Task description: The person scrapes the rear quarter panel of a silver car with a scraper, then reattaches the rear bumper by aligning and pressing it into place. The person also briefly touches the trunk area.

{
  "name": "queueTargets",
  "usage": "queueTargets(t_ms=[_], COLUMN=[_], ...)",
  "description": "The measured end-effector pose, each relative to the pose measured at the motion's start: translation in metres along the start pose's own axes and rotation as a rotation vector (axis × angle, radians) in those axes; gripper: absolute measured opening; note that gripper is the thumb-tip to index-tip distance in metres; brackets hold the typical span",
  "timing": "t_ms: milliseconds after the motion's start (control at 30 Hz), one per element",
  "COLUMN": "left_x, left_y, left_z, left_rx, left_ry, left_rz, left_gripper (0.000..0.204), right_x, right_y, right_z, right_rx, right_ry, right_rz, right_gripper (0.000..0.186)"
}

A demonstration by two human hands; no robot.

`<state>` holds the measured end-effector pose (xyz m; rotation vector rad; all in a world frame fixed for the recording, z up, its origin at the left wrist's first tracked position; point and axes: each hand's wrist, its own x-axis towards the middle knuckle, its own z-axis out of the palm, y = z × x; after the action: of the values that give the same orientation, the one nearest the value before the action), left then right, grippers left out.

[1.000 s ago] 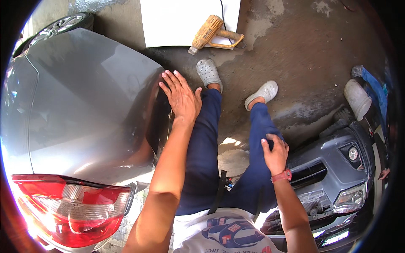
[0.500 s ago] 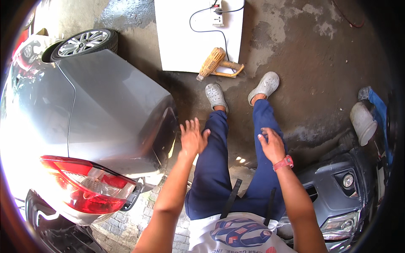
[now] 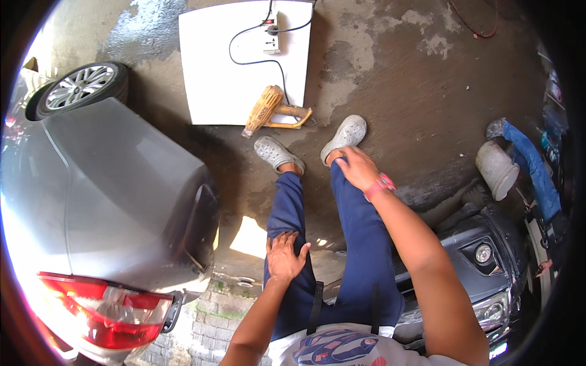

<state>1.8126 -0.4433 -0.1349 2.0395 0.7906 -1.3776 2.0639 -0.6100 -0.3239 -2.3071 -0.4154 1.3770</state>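
Note:
My left hand [image 3: 285, 256] lies on the left leg of my blue trousers [image 3: 285, 204], fingers stretched and holding nothing. My right hand [image 3: 360, 168], with a pink watch [image 3: 379, 186] at its wrist, is lowered over my right lower leg; its fingers extend above the grey clog [image 3: 345, 138] and nothing shows in them. Beyond my feet, a worn yellow heat gun [image 3: 264, 111] rests on the front edge of a white board [image 3: 210, 79], its nozzle pointing near left. From it a black cord [image 3: 250, 62] runs to a white power strip [image 3: 271, 39].
Close on my left stands a grey car's rear corner [image 3: 134, 195] with a red tail light [image 3: 110, 311]. A wheel [image 3: 82, 88] is behind it. At right are a dark bumper with a headlight [image 3: 491, 311], a white bucket [image 3: 497, 169] and blue cloth [image 3: 534, 165].
My right hand has reached down and forward along my right leg. My left hand has come from beside the car onto my left leg. The view has shifted toward the right.

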Motion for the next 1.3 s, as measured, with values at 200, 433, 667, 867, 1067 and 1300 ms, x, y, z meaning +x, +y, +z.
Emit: queueTargets(t_ms=[200,433,667,867,1067,1300], left_x=[0.006,0.007,-0.022,-0.101,-0.222,-0.283], left_y=[-0.015,-0.049,-0.057,-0.045,-0.052,-0.090], left_z=[-0.009,-0.014,-0.010,0.051,0.160,0.314], left_rx=[-0.006,-0.090,-0.231,-0.707,-1.324,-1.713], left_ry=[0.007,-0.033,0.021,0.062,0.171,0.583], left_rz=[-0.026,-0.049,-0.061,-0.034,-0.202,-0.717], left_gripper=[0.062,0.062,0.061,0.066,0.072,0.067], right_x=[0.161,0.189,-0.076,-0.162,-0.153,-0.227], right_y=[-0.061,-0.093,-0.112,-0.125,-0.135,-0.193], right_z=[0.045,0.112,0.095,-0.051,-0.229,-0.250], right_rx=[-0.275,-0.379,-0.538,-0.426,-0.913,-1.229], right_ry=[-0.032,0.251,-0.435,-0.411,-0.140,0.014], right_rz=[-0.141,-0.204,0.021,-0.137,-0.201,-0.174], right_gripper=[0.041,0.044,0.066,0.058,0.051,0.051])
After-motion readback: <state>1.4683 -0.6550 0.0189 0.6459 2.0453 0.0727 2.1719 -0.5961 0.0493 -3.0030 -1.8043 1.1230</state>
